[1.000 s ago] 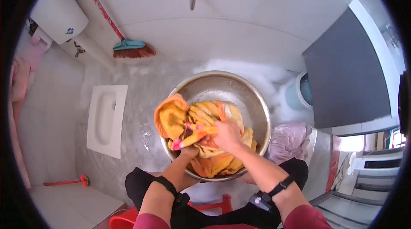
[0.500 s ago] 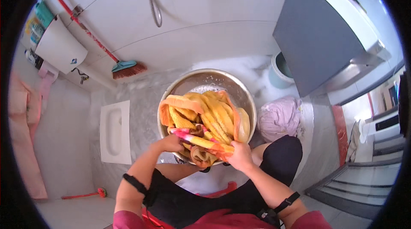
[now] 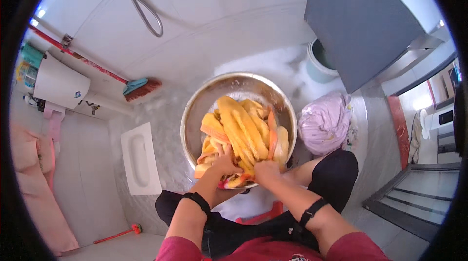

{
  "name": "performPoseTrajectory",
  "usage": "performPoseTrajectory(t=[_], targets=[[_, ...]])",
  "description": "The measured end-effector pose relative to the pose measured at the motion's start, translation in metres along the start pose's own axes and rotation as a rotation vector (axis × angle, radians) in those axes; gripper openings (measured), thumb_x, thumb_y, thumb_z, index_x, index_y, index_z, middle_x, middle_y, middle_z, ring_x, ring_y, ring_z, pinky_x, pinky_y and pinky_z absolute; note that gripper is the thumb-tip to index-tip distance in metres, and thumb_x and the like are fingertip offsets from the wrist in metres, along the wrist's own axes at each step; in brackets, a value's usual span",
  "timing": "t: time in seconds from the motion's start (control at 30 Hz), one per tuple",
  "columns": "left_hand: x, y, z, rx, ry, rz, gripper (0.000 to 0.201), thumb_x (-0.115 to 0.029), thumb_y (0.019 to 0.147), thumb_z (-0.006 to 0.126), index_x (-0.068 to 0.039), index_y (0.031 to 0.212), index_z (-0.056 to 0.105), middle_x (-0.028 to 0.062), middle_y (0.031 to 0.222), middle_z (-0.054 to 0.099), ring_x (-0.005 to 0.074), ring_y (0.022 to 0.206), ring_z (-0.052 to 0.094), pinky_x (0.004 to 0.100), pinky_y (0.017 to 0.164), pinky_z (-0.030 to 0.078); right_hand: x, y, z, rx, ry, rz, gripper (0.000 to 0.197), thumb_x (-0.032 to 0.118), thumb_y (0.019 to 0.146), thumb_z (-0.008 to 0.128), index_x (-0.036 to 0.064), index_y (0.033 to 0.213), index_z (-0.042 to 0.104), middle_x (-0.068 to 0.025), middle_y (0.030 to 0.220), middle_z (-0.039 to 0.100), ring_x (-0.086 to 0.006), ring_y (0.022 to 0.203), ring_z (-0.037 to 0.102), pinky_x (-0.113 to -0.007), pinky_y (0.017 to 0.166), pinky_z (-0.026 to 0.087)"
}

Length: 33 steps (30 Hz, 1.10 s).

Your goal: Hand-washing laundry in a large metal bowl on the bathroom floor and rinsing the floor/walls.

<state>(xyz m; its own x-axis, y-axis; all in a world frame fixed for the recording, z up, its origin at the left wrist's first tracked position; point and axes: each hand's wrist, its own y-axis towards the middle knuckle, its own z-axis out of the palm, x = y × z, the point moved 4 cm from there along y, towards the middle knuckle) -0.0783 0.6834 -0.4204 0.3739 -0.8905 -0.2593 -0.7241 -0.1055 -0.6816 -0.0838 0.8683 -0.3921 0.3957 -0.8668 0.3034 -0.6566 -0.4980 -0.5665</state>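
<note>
A wide metal basin (image 3: 189,110) stands in front of me with suds inside. A bunched yellow plush blanket (image 3: 239,127) with orange edging lies in it; a pink and orange patterned part shows at the near rim. My left hand (image 3: 225,163) rests on the near left of the blanket, its fingers spread over the folds. Close by to the right, my right hand (image 3: 267,170) is closed on the blanket by the basin's near edge.
To the right sit a bundle of pale lilac cloth (image 3: 324,124) and a light blue bucket (image 3: 319,68) beside a grey cabinet (image 3: 360,22). A squat toilet (image 3: 141,158) lies left in the floor. A red-handled broom (image 3: 139,89) leans at the far left wall.
My left hand has let go of the gathered patterned part and moved right onto the yellow folds, fingers now spread. The patterned part has dropped toward the near rim. The view has shifted.
</note>
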Motion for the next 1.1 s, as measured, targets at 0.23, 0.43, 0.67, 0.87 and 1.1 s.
performPoseTrajectory(t=[0.23, 0.43, 0.67, 0.87, 1.1], targets=[[-0.011, 0.036, -0.016, 0.156, 0.065, -0.291, 0.127, -0.043, 0.066, 0.082, -0.018, 0.155, -0.004, 0.0298, 0.157, -0.009, 0.0473, 0.133, 0.039, 0.0503, 0.101, 0.045, 0.019, 0.063, -0.042, 0.188, -0.022, 0.006, 0.044, 0.045, 0.076, 0.071, 0.0113, 0.104, 0.073, -0.011, 0.106, 0.071, -0.0233, 0.102, 0.068, -0.039, 0.084, 0.05], [0.018, 0.089, -0.011, -0.092, -0.046, -0.438, 0.11, -0.023, 0.07, 0.08, -0.014, 0.153, 0.007, 0.0316, 0.156, -0.009, 0.0449, 0.124, 0.05, 0.0409, 0.095, 0.051, 0.035, 0.138, -0.054, 0.311, -0.022, -0.055, 0.039, 0.036, 0.078, 0.066, 0.0073, 0.103, 0.072, -0.0141, 0.11, 0.07, -0.0254, 0.101, 0.068, -0.04, 0.087, 0.051], [0.063, 0.175, -0.007, -0.061, -0.289, -0.535, 0.103, -0.017, 0.069, 0.08, -0.008, 0.148, 0.013, 0.0344, 0.154, -0.01, 0.0459, 0.109, 0.06, 0.0388, 0.091, 0.053, 0.035, 0.229, -0.038, 0.401, 0.151, 0.006, 0.039, 0.028, 0.08, 0.061, 0.0024, 0.108, 0.069, -0.0182, 0.115, 0.068, -0.0308, 0.106, 0.067, -0.042, 0.091, 0.052], [0.094, 0.224, 0.019, -0.312, -0.352, -0.658, 0.105, -0.021, 0.072, 0.079, -0.004, 0.148, 0.009, 0.0358, 0.153, 0.001, 0.0413, 0.123, 0.052, 0.0409, 0.103, 0.044, 0.034, 0.278, -0.035, 0.497, 0.165, 0.111, 0.044, 0.034, 0.083, 0.06, 0.0046, 0.115, 0.066, -0.0189, 0.116, 0.067, -0.0329, 0.109, 0.065, -0.04, 0.091, 0.052], [0.11, 0.217, 0.0, -0.258, -0.449, -0.278, 0.09, -0.024, 0.074, 0.077, -0.003, 0.144, 0.024, 0.031, 0.138, 0.037, 0.0453, 0.124, 0.044, 0.0412, 0.107, 0.038, 0.037, 0.297, -0.086, 0.47, 0.052, -0.134, 0.057, 0.049, 0.077, 0.067, 0.0051, 0.114, 0.066, -0.0211, 0.104, 0.069, -0.0343, 0.098, 0.066, -0.043, 0.085, 0.052]])
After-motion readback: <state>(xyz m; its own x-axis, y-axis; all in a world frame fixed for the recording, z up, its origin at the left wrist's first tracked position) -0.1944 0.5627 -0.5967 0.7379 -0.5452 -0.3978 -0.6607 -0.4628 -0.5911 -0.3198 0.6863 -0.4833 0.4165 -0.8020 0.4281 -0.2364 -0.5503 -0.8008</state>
